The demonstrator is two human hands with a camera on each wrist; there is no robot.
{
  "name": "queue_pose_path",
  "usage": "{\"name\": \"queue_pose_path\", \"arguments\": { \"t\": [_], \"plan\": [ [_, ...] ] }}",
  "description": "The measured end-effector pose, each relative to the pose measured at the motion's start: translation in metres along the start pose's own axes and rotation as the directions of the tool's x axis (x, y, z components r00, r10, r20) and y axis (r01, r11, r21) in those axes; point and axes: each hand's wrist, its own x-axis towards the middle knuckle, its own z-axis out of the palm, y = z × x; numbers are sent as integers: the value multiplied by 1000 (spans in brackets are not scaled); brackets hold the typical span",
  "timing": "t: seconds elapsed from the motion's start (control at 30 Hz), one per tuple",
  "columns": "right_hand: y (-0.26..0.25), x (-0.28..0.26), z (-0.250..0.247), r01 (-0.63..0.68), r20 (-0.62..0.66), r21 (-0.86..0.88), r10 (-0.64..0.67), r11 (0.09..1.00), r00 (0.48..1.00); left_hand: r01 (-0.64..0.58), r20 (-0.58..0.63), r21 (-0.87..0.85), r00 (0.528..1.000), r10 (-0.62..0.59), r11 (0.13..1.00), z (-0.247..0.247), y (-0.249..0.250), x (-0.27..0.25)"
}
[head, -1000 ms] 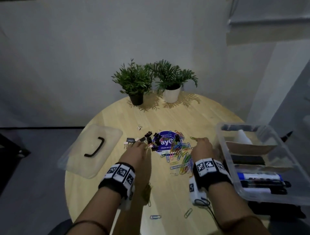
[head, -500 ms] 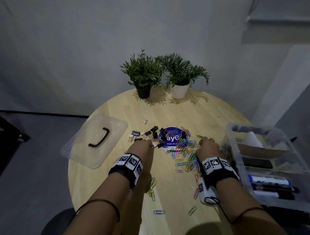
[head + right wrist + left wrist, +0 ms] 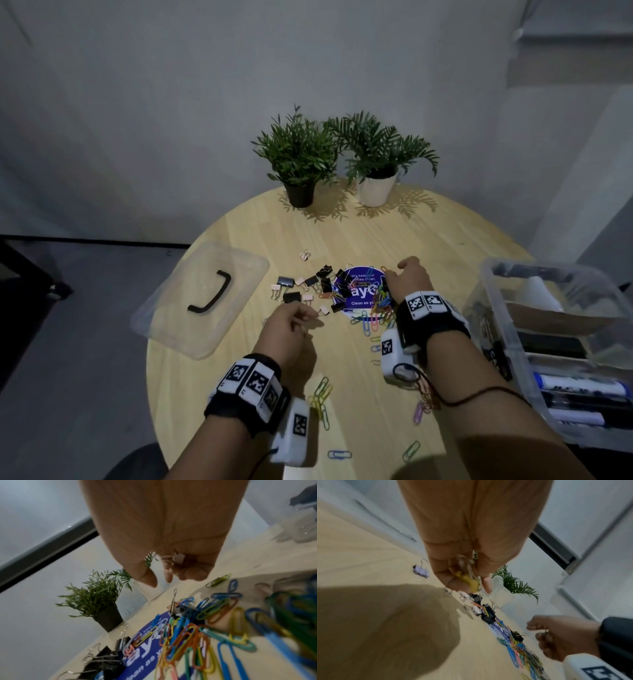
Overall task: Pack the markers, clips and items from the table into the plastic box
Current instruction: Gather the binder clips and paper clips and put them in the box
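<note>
Black and pale binder clips (image 3: 310,286) lie scattered left of a blue round sticker (image 3: 359,291); coloured paper clips (image 3: 380,306) are heaped on its right side. My left hand (image 3: 313,317) hovers just before the binder clips, its fingers curled round a yellow binder clip (image 3: 469,580) and other clips. My right hand (image 3: 402,270) is over the far right of the pile, gripping a small pale binder clip (image 3: 178,557) in its palm. The clear plastic box (image 3: 513,356) stands at the right, with markers (image 3: 579,387) inside.
The box's clear lid (image 3: 202,298) with a black handle lies at the table's left edge. Two potted plants (image 3: 301,161) stand at the back. Loose paper clips (image 3: 322,397) lie on the near part of the round wooden table (image 3: 428,233).
My left hand has drawn back from the binder clips toward me, still holding clips. My right hand has reached farther forward past the paper clip heap.
</note>
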Motion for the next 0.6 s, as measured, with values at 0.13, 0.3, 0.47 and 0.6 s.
{"name": "queue_pose_path", "arguments": {
  "t": [0.13, 0.3, 0.47, 0.6],
  "plan": [
    [-3, 13, 11, -26, 90, -157, 40, 987, 995, 19, -63, -52, 998, -22, 998, 6, 10, 12],
    [2, 9, 17, 57, 71, -227, -42, 972, 997, 10, -42, 304, 999, 3, 953, 29, 23, 33],
    [14, -9, 1, 46, -71, 197, -33, 979, 997, 99, -52, 477, 995, -85, 873, 35, 17, 46],
    [12, -21, -1, -181, 128, 760, 129, 625, 983, 46, -33, 474, 999, -34, 879, 37, 13, 41]
  ]
}}
